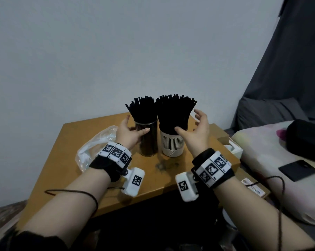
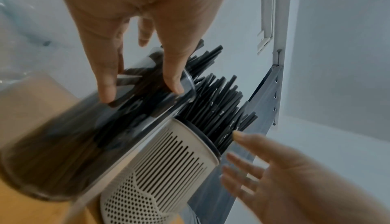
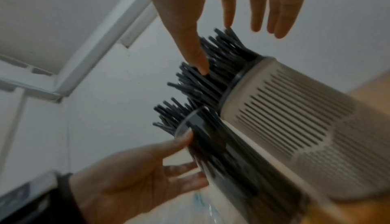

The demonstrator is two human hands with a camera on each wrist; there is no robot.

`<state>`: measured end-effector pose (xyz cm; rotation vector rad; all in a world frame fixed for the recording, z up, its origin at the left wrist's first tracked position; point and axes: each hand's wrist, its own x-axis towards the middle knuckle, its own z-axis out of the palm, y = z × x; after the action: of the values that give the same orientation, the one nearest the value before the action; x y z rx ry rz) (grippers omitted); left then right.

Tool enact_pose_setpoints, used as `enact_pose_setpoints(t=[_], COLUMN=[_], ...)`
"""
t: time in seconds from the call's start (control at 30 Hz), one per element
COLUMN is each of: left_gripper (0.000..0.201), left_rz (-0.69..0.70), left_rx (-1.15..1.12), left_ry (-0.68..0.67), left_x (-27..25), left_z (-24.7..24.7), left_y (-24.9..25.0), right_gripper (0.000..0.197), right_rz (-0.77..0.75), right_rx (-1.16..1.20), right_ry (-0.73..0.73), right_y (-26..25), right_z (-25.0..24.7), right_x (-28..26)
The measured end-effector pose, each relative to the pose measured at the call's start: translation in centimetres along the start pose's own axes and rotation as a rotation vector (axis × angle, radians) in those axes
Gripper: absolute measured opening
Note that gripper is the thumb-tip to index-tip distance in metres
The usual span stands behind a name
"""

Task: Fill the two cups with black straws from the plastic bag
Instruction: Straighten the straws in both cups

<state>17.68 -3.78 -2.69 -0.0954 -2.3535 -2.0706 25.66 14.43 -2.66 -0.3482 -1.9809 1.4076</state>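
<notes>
Black straws [image 1: 174, 113] fan from clear cup [image 1: 147, 144] and slotted white cup [image 1: 172, 144] (side by side, well inside the table [image 1: 62, 153] edges). Left hand [image 1: 129, 134] wraps the clear cup; right hand [image 1: 198, 131] splayed, thumb on straws.

head view from above, both wrist views close, sharing white cup [image 1: 172, 145]

— Passage between the cups?
— None: clear cup [image 1: 148, 140] and white slotted cup [image 1: 172, 144] stand beside each other, straws [image 1: 174, 109] fanned together above.
— Flanks?
— Taken: left hand [image 1: 131, 134] round the clear cup, plastic bag [image 1: 96, 144] beyond; right hand [image 1: 198, 128] spread beside the white one. Open table [image 1: 158, 180] in front.
</notes>
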Motion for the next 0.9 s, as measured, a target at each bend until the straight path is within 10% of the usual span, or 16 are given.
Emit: enact_pose_setpoints(t=[0.9], left_gripper=[0.088], left_rz=[-0.001], left_rx=[0.226], left_ry=[0.162], left_x=[1.7], left_z=[2.6], left_y=[0.8], right_gripper=[0.097], right_rz=[0.381], right_rx=[0.208], right_ry=[-0.053], right_y=[3.1], right_z=[4.6], right_x=[7.2])
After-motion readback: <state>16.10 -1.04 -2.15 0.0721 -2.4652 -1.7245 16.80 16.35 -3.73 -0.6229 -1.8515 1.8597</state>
